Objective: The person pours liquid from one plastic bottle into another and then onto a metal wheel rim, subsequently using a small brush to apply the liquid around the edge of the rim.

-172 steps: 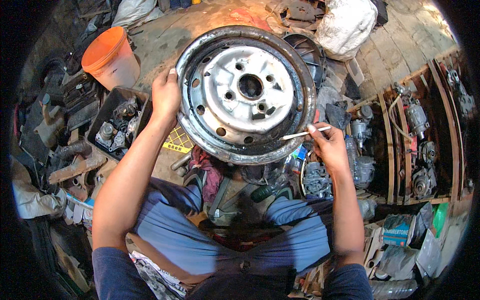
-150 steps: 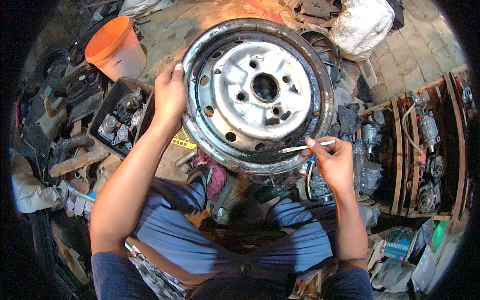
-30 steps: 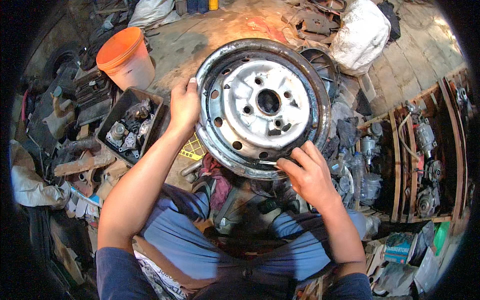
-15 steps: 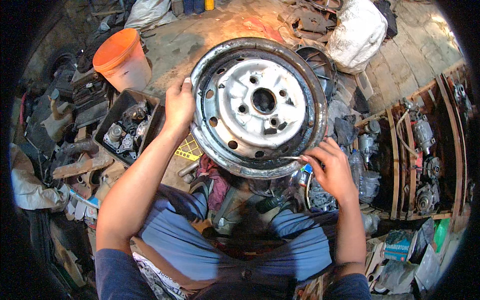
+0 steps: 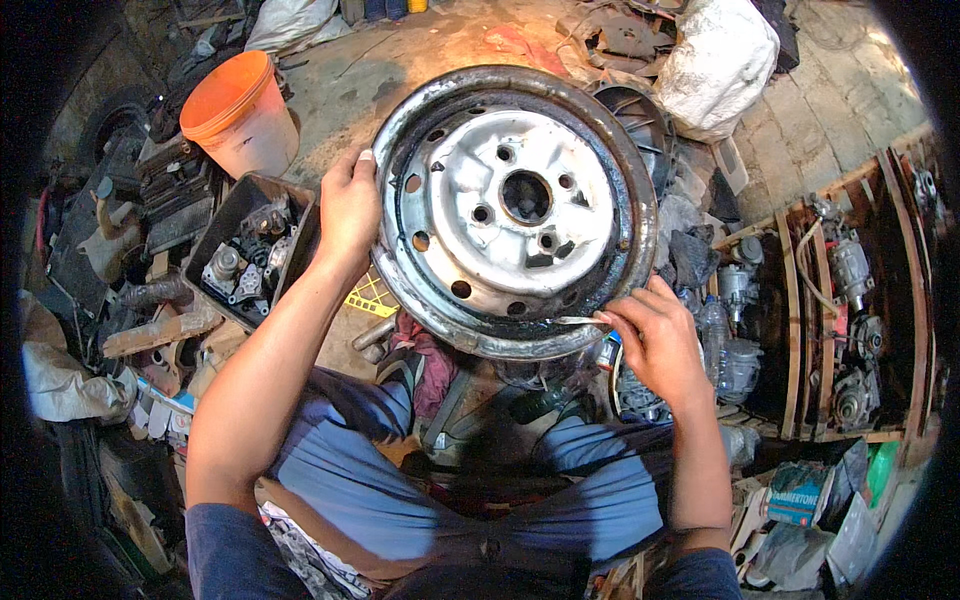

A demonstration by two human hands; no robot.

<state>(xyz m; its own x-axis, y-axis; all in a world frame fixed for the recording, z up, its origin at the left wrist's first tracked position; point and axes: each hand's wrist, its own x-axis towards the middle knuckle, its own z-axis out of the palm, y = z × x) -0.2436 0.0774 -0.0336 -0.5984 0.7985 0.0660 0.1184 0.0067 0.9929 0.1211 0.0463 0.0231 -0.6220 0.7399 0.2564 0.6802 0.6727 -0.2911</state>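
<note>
A steel wheel rim [image 5: 490,240], silver in the middle and dark and grimy round its channel, is held up in front of me, tilted. My left hand [image 5: 348,205] grips its left edge, thumb on top and the other fingers out of sight behind. At the lower right of the rim, my right hand [image 5: 655,335] is closed on a thin pale tool [image 5: 580,321], whose tip lies against the dark channel. The tool's kind cannot be made out, as the fingers cover most of it.
An orange bucket [image 5: 240,115] and a dark bin [image 5: 205,275] of metal parts stand at left. Below the rim lie a yellow crate [image 5: 372,295] and a maroon cloth [image 5: 432,368]. Wooden racks [image 5: 815,330] with machine parts line the right; a white sack [image 5: 715,70] sits at far right.
The rim has shifted slightly left and tilted a little, with my left hand moving along. More of the pale tool shows in the channel; my right hand has barely moved.
</note>
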